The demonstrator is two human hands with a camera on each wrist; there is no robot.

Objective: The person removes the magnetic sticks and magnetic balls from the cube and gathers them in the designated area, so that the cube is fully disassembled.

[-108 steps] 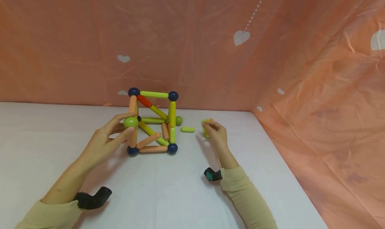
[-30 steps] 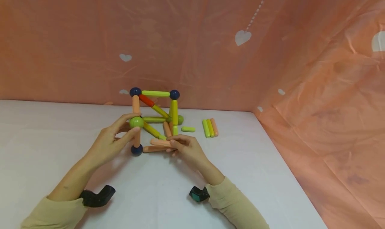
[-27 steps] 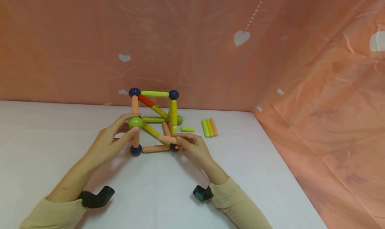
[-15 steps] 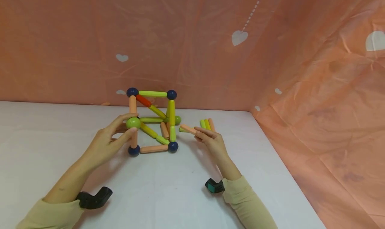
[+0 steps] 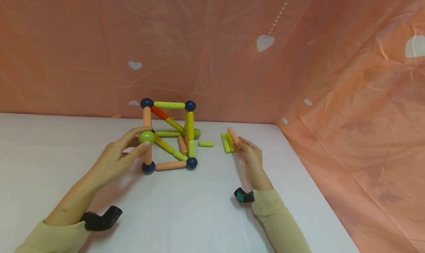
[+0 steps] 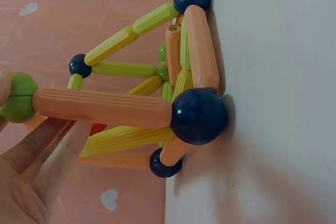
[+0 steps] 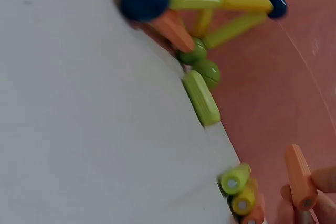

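Note:
My left hand (image 5: 114, 155) pinches a green ball (image 5: 147, 137) at the left of a frame of magnetic rods and balls. In the left wrist view, the ball sits at the end of an upright peach rod (image 6: 105, 106) that rises from a dark blue ball (image 6: 199, 116). My right hand (image 5: 253, 160) holds a loose peach rod (image 7: 299, 176) between thumb and fingers, over a row of rods: green (image 7: 234, 180), yellow (image 7: 244, 199) and peach (image 7: 254, 215). The held rod hides the row's peach rod in the head view.
A short green rod (image 5: 205, 144) lies between the frame and the row. Two peach rods (image 5: 182, 145) stand or lean inside the frame's right side. Another green ball (image 5: 196, 133) is at its back right. A peach cloth backdrop (image 5: 212, 54) borders the white table (image 5: 192, 208).
The right hand has taken a loose peach rod from the front of the frame and carried it right to the row of rods. The left hand stays on the green ball.

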